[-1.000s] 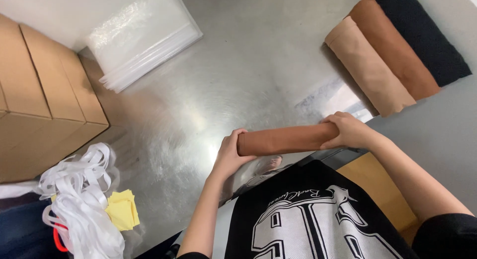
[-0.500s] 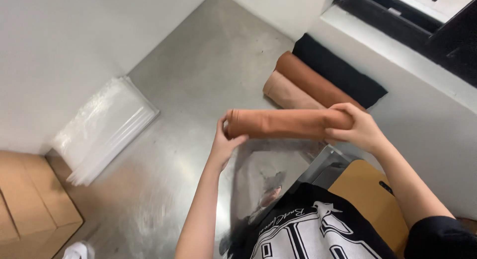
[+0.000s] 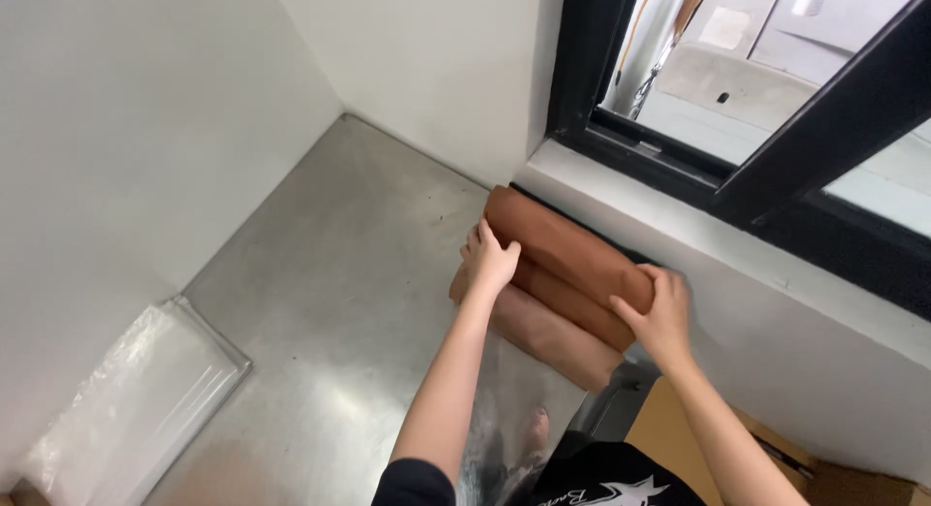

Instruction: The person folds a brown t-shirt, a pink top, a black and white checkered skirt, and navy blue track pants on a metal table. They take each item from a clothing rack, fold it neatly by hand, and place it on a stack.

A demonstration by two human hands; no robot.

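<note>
Rust-brown fabric roll [image 3: 572, 249] lies on top of the stack against the base of the white window ledge [image 3: 776, 302], slanting from upper left to lower right on the steel tabletop [image 3: 339, 302]. Left hand [image 3: 490, 259] is pressed flat on the roll's near-left end, fingers spread over the curve; right hand [image 3: 659, 312] wraps the roll's right end, fingers curled over the top, thumb on the near side — both in contact, neither pinching. Beneath and just in front: a second brown roll [image 3: 567, 307], touching the top one, and a lighter tan roll [image 3: 553, 341] nearest the person, also touching. A thin black strip of material [image 3: 543, 197] shows behind the stack, hard against the ledge; how far it extends cannot be told, as the rolls cover it. Black window frame [image 3: 679, 166] stands directly above the ledge, closing off the far side. White walls [image 3: 145, 128] meet at the corner to the left — open tabletop lies between the corner and the stack. Stack of clear plastic bags [image 3: 136, 409] lies at lower left, well apart from the hands. Tan cardboard [image 3: 669, 438] sits at lower right under the right forearm.
</note>
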